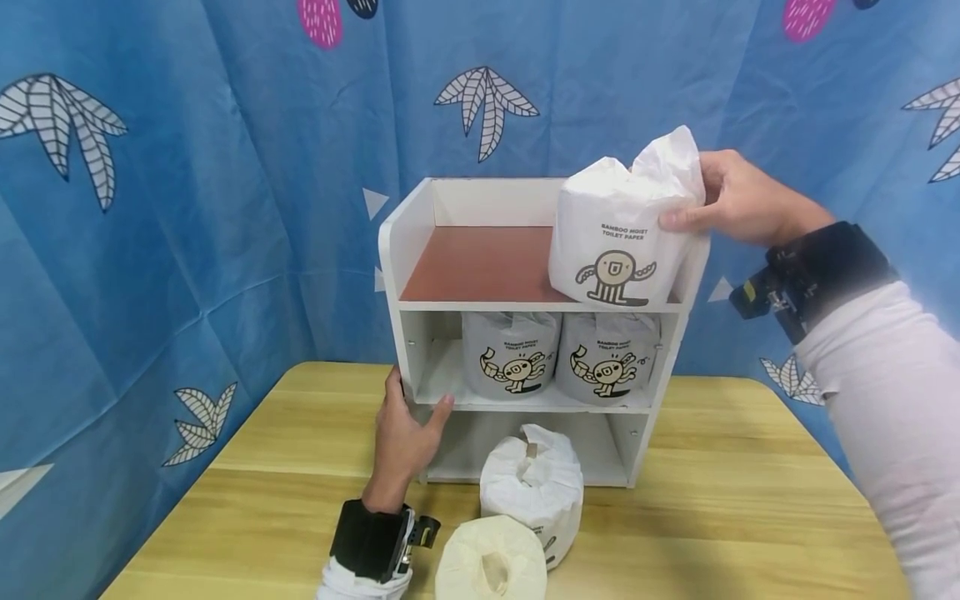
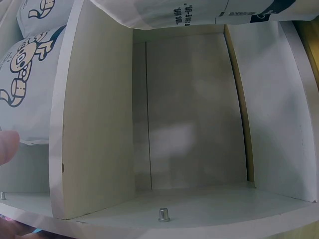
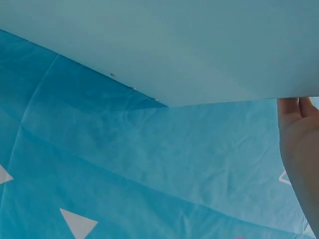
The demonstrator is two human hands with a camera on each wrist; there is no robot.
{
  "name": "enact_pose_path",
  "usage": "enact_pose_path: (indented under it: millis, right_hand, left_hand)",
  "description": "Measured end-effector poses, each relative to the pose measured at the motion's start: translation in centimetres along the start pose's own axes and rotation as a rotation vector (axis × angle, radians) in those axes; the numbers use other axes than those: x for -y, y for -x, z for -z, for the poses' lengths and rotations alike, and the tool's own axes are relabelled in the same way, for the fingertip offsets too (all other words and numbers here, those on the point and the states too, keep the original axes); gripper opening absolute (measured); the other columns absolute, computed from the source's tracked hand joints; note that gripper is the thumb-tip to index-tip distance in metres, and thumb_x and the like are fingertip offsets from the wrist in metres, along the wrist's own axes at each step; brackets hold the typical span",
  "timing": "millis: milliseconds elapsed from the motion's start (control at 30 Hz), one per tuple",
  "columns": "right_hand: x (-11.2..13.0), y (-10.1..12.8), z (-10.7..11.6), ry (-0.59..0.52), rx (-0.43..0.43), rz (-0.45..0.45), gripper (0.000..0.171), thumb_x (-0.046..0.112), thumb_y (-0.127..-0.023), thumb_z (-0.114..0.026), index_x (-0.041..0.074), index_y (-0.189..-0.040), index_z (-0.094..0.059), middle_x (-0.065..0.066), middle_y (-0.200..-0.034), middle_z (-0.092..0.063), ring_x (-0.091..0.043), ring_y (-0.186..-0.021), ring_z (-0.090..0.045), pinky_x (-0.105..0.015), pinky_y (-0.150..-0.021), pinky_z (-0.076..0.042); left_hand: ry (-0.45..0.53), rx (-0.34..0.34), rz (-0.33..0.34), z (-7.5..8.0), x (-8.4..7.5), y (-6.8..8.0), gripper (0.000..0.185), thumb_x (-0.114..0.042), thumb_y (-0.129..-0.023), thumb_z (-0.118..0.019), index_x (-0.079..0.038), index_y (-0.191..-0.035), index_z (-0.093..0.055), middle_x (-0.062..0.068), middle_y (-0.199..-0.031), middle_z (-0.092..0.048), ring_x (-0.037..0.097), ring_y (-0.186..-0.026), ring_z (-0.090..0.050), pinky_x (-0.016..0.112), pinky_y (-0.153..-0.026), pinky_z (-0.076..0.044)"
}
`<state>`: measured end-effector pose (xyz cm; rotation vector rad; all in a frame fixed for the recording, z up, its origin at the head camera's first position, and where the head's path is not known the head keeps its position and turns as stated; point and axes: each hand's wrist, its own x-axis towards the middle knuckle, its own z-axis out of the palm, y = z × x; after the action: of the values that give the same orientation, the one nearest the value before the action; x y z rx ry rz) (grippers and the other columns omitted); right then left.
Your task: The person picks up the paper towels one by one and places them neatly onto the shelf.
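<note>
My right hand (image 1: 750, 196) grips a white paper-wrapped toilet roll (image 1: 615, 233) by its right side, thumb in front, at the right end of the shelf unit's top level. The roll's wrapper is twisted up in a peak and its printed figure faces me. Low on the left, my left hand (image 1: 405, 437) holds the side panel of the white shelf unit (image 1: 402, 250), its thumb (image 2: 7, 147) showing on the inner side in the left wrist view. In the right wrist view, part of the right hand (image 3: 301, 134) reaches past the panel's edge.
Two wrapped rolls (image 1: 517, 358) stand side by side on the middle level. Before the bottom level, another white wrapped roll (image 1: 532, 479) and a cream-coloured roll (image 1: 457, 554) stand on the wooden table (image 1: 712, 467). A blue patterned curtain (image 1: 300, 150) hangs close behind.
</note>
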<state>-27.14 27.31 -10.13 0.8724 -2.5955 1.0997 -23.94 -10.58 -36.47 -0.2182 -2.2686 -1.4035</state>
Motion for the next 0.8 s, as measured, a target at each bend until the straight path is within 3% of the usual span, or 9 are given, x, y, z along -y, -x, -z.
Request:
enact_pose_path:
  millis: [200,400,567,800]
  right_hand:
    - [0.0,0.1,0.1,0.005,-0.02,-0.028,0.029,-0.001,-0.087,-0.068,0.013,-0.112,-0.061,0.004,-0.091,-0.071,-0.013,-0.081,-0.069,-0.026,-0.068,-0.055]
    - [-0.4,0.1,0.2,-0.024,-0.036,0.0,0.042,-0.004,-0.086,-0.068,0.013,-0.122,-0.056,0.002,-0.097,-0.07,-0.013,-0.086,-0.067,-0.027,-0.067,-0.056]
    - [-0.8,0.1,0.3,-0.039,-0.049,0.034,0.044,-0.006,-0.085,-0.068,0.012,-0.123,-0.055,-0.001,-0.101,-0.068,-0.013,-0.093,-0.065,-0.022,-0.073,-0.054]
    - [-1.4,0.3,0.7,-0.088,-0.059,0.01,0.05,-0.011,-0.086,-0.065,0.01,-0.128,-0.049,0.005,-0.113,-0.065,-0.008,-0.103,-0.061,-0.016,-0.083,-0.049]
  left_hand:
    - [0.0,0.002,0.001,0.0,-0.1,0.0,0.087,-0.025,-0.088,-0.07,-0.001,-0.152,-0.017,0.026,-0.144,-0.038,0.043,-0.129,-0.041,0.062,-0.101,-0.034]
    - [-0.005,-0.005,0.008,-0.1,-0.2,0.0,0.088,-0.025,-0.087,-0.072,-0.001,-0.152,-0.017,0.027,-0.143,-0.039,0.044,-0.128,-0.042,0.062,-0.101,-0.034]
    - [-0.006,-0.005,0.013,-0.2,-0.1,0.0,0.088,-0.025,-0.087,-0.071,-0.001,-0.152,-0.017,0.027,-0.143,-0.038,0.044,-0.128,-0.041,0.063,-0.101,-0.034]
    - [-0.001,-0.007,0.011,-0.2,-0.2,0.1,0.087,-0.024,-0.087,-0.071,-0.001,-0.152,-0.017,0.027,-0.142,-0.039,0.044,-0.127,-0.042,0.062,-0.1,-0.034]
